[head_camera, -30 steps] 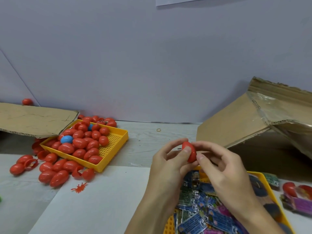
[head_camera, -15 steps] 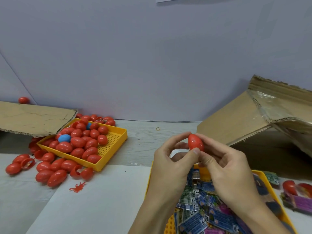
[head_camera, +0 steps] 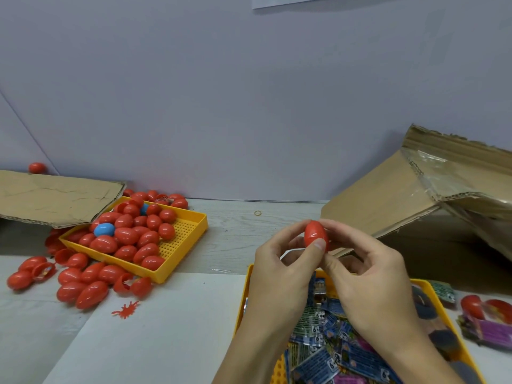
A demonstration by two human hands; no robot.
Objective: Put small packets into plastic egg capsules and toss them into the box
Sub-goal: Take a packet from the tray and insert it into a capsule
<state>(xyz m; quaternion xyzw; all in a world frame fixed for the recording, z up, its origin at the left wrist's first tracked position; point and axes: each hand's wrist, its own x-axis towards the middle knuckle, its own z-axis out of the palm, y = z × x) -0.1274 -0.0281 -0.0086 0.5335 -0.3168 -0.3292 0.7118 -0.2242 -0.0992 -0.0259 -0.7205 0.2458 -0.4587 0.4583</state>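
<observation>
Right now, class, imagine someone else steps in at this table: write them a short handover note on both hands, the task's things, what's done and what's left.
Hands: left hand and right hand both pinch one closed red egg capsule above the near yellow tray.
Things: packets fill that tray; empty capsules sit in the far yellow tray and spill onto the table; the cardboard box lies open to the right.
Done: this capsule looks shut.
Left: toss it into the box, then fill more.
</observation>
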